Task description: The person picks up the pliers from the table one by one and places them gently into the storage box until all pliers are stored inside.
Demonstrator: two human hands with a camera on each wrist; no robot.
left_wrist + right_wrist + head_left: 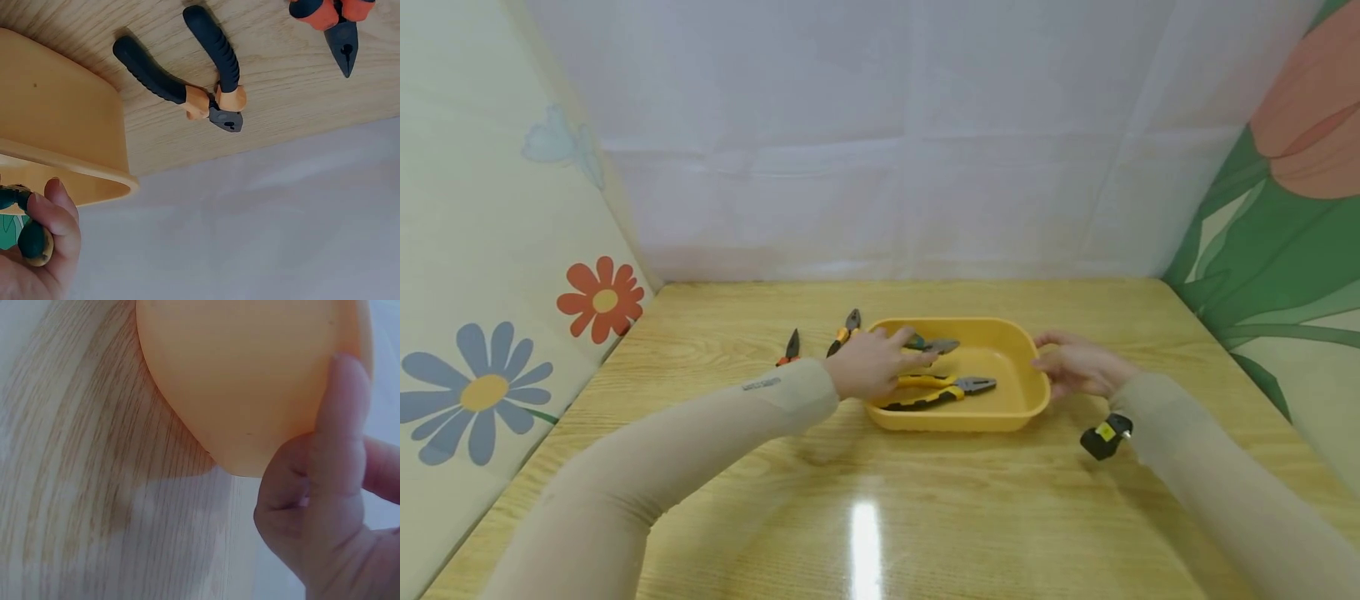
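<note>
A yellow plastic tub (951,423) stands on the wooden table. My left hand (871,363) reaches over its left side and grips green-handled pliers (34,242), whose grey head (943,346) points right inside the tub. Yellow-and-black combination pliers (976,384) lie on the tub's floor, their handles partly under the left hand in the head view. At the tub's right end, my right hand (1081,367) holds the rim. In the right wrist view its thumb (340,425) lies along the tub's outer wall, while another finger shows behind.
Left of the tub, pliers with orange-and-black handles (230,99) lie spread on the table. Further left is a red-handled pair of pliers (342,47), partly cut off in the left wrist view. A white cloth (880,208) hangs behind the table (760,517).
</note>
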